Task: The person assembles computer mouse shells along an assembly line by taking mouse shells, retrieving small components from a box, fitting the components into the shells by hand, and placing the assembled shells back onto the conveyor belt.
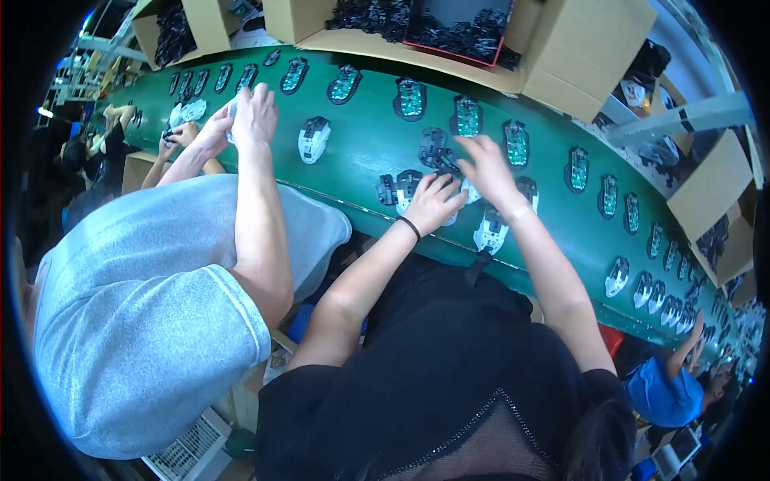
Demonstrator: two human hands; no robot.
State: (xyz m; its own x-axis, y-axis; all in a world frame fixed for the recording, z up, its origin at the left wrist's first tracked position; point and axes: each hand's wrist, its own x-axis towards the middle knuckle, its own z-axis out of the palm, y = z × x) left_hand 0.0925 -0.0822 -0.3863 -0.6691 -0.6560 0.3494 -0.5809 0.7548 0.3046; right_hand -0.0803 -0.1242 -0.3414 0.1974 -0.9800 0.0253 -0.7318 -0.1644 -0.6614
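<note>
My left hand (434, 204) is curled over a white mouse shell (472, 192), its fingertips pressed to the piece and covering much of it. Just to the right, my right hand (489, 172) reaches over the belt with thumb and forefinger apart, beside small black plastic parts (437, 152); I see nothing between its fingers. Left of my left hand lie a black part (386, 190) and a grey-and-white mouse shell (408, 186). Another white mouse shell (491, 232) rests near the belt's edge, below my right wrist.
Rows of mouse bases with green circuit boards (410, 99) run along the green belt (361, 144). A single white mouse shell (314, 140) lies left. Cardboard boxes (589, 60) of black parts stand behind. Close on my left, a co-worker in grey (152, 321) handles a part; another in blue (666, 391) sits right.
</note>
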